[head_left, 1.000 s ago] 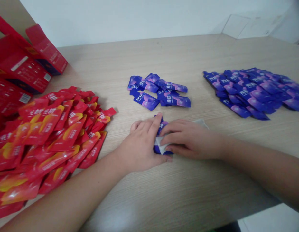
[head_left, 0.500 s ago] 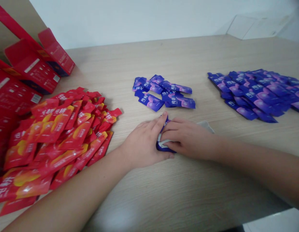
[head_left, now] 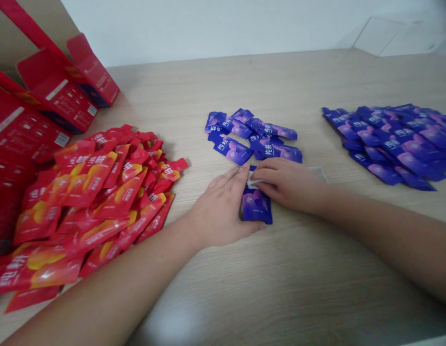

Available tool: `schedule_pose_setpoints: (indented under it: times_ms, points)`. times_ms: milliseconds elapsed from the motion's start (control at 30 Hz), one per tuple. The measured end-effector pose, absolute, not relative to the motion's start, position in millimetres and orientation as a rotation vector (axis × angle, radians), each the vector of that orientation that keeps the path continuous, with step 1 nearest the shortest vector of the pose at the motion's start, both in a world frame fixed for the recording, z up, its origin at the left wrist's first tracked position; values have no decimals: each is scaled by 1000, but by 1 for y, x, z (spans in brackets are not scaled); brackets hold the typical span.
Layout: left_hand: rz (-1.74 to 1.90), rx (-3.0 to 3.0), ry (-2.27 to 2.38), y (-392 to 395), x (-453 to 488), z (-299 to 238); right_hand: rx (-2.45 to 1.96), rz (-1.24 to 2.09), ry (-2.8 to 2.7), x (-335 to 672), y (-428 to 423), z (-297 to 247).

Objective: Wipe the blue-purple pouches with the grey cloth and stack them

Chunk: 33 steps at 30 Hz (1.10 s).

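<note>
Two hands at one purple sachet, mid-counter.

Left hand (head_left: 223, 206): open, fingers straight, laid flat along the sachet's left edge, thumb by its lower corner.

Right hand (head_left: 291, 185): fingers bent down onto the sachet's upper end, over a white patch (head_left: 252, 182); pinching or merely pressing, cannot tell.

Purple sachet (head_left: 257, 206): flat on the counter (head_left: 280, 278), long side running away from the body, between both hands and touching each. Glossy film, deep violet with a lighter bloom in the middle and a small pale mark above it.

Step, as judged: steadying and squaring a single sachet, kept apart from the heaps. Next move, as judged: calls for a light pinch at one edge, since thin slick film lying flush on wood gives little to catch.

Outward from there:
- small loose cluster of purple sachets (head_left: 255, 137), just beyond the right hand
- pale scrap (head_left: 318, 173), just beside the right hand's far side
- large purple heap (head_left: 391, 139), well apart to the right
- red sachet heap (head_left: 100, 192), near the left forearm — overlapping, orange-marked
- red cartons (head_left: 57, 96), flaps open, far left corner
</note>
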<state>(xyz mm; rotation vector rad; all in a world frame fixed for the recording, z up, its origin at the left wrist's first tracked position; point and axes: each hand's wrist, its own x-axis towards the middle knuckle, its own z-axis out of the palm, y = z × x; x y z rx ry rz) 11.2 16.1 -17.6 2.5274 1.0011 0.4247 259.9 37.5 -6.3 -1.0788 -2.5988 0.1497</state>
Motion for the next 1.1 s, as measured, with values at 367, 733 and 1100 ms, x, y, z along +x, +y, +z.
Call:
schedule_pose_setpoints:
  times_ms: [367,733,1100]
  points:
    - [317,2536,1059,15,12,-11,-820,645,-2632,252,9,12]
    - [272,2531,1072,16,13,-8,-977,352,-2670,254,25,4]
    - [243,2548,1096,16,14,-8,-1171,42,-2492,270,40,-7]
